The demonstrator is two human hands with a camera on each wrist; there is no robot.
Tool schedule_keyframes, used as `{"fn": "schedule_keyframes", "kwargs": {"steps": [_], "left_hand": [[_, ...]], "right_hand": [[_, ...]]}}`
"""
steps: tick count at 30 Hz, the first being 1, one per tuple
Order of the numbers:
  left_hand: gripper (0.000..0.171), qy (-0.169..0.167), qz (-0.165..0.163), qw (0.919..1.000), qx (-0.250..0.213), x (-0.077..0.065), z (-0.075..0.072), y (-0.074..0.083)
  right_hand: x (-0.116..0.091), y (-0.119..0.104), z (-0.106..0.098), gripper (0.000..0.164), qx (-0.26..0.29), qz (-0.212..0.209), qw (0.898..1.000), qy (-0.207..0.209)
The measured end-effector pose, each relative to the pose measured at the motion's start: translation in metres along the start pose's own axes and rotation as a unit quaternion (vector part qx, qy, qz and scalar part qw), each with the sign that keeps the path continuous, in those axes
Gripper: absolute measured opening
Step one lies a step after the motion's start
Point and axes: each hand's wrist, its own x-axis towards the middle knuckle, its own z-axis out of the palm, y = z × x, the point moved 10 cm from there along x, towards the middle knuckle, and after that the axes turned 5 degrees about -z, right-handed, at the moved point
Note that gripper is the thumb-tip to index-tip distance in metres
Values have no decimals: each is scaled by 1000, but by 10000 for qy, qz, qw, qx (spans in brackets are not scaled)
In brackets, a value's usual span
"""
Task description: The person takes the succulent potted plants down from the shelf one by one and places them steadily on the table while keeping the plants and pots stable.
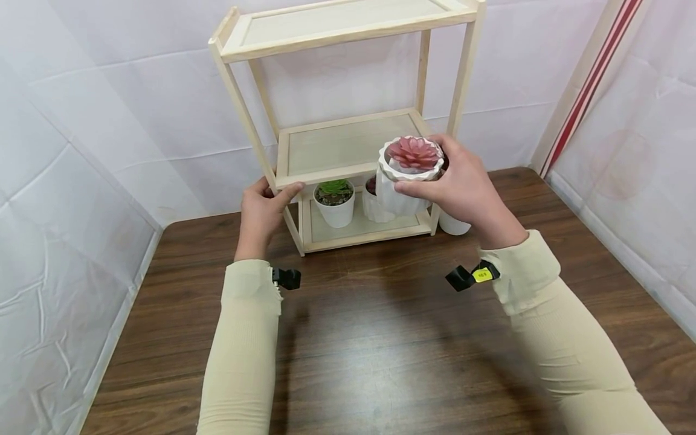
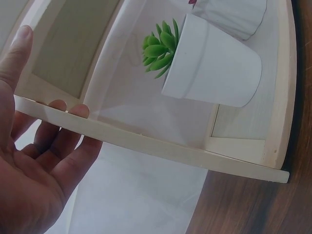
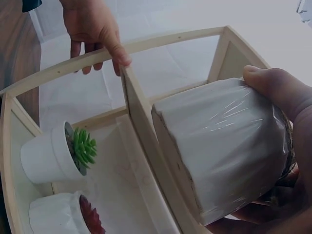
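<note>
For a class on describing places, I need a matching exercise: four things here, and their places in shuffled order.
Things
1. Left hand
2. Pink succulent
3. Green succulent
4. Brown tabletop

Places
A. In the plain pot on the bottom shelf
B. Beneath the wooden rack
C. In the wavy-rimmed pot held by the right hand
D. At the rack's left side

Pairs: 1-D; 2-C; 3-A; 4-B
</note>
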Motion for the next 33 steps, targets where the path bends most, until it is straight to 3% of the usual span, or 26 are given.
{"fn": "schedule_keyframes", "kwargs": {"steps": [33], "left_hand": [[75,-18,-51,10000,-9,0,-2,-1]], "right_hand": [[-20,33,-6,87,88,-101,9993,347]]}}
